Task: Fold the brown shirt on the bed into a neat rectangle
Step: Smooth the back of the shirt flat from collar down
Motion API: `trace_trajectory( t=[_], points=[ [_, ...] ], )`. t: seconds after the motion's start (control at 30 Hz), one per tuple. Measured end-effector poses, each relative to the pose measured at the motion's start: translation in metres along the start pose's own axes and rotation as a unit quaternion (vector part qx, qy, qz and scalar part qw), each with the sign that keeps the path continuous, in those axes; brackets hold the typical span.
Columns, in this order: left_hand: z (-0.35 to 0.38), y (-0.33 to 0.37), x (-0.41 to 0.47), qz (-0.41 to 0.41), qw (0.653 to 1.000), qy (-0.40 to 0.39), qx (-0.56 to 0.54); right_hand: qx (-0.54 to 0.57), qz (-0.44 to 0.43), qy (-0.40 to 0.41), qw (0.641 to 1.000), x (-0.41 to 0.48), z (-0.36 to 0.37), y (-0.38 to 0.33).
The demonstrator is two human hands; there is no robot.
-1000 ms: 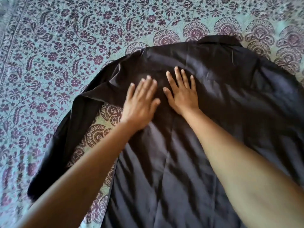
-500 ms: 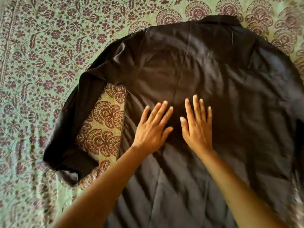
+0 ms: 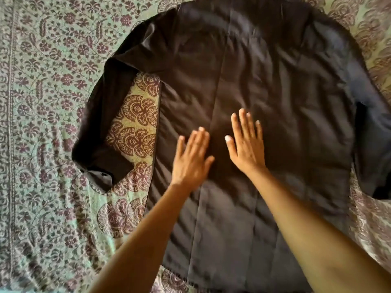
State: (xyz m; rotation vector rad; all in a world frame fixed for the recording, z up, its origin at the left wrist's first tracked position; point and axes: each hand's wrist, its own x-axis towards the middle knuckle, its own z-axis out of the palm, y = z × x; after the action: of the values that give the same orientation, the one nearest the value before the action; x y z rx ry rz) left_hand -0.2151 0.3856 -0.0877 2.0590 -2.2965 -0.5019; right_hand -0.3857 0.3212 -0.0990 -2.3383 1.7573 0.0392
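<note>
Left hand (image 3: 191,160): flat, fingers straight and together, palm down on the cloth, gripping nothing. Right hand (image 3: 247,152): likewise flat and spread, palm pressed just beside the left, the two apart by a narrow strip of fabric. Position change: a second ago both palms lay high on the back panel near the collar; they now sit at mid-back, having slid toward the hem, which reads as a smoothing pass. Brown shirt (image 3: 285,92): laid back-side up on the bed, fully spread, no fold made yet; fine ripples remain around and below the palms, and a long vertical crease (image 3: 218,85) runs down the panel between the hands. Left-side sleeve (image 3: 99,115): bent downward alongside the body, its cuff (image 3: 99,176) turned in, a patch of bedding showing between sleeve and body. Right-side sleeve (image 3: 374,134): hanging down at the frame edge, partly cut off. Judgement: preparation stage only; sleeves and sides are not yet folded in. Bedspread (image 3: 42,102): green ground, maroon floral and fan print, lightly wrinkled, fills every margin. Room: nothing beyond the bed in view.
</note>
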Motion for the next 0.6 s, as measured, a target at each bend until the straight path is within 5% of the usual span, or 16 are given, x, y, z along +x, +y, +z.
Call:
trace_trajectory(
  t=[0.07, 0.23, 0.37, 0.6],
  points=[
    [0.013, 0.009, -0.026, 0.018, 1.0, -0.018, 0.004, -0.017, -0.046, -0.022, 0.999, -0.024, 0.007, 0.001],
    [0.016, -0.048, -0.071, -0.242, 0.97, 0.015, 0.005, -0.026, -0.007, -0.035, 0.999, -0.032, 0.009, 0.004],
    [0.007, -0.026, -0.074, -0.357, 0.93, 0.071, -0.048, -0.004, 0.032, -0.032, 0.999, -0.037, 0.007, -0.015],
    [0.003, 0.009, 0.006, -0.083, 0.995, -0.003, -0.045, 0.003, -0.057, -0.013, 0.998, -0.052, 0.018, -0.019]
  ],
)
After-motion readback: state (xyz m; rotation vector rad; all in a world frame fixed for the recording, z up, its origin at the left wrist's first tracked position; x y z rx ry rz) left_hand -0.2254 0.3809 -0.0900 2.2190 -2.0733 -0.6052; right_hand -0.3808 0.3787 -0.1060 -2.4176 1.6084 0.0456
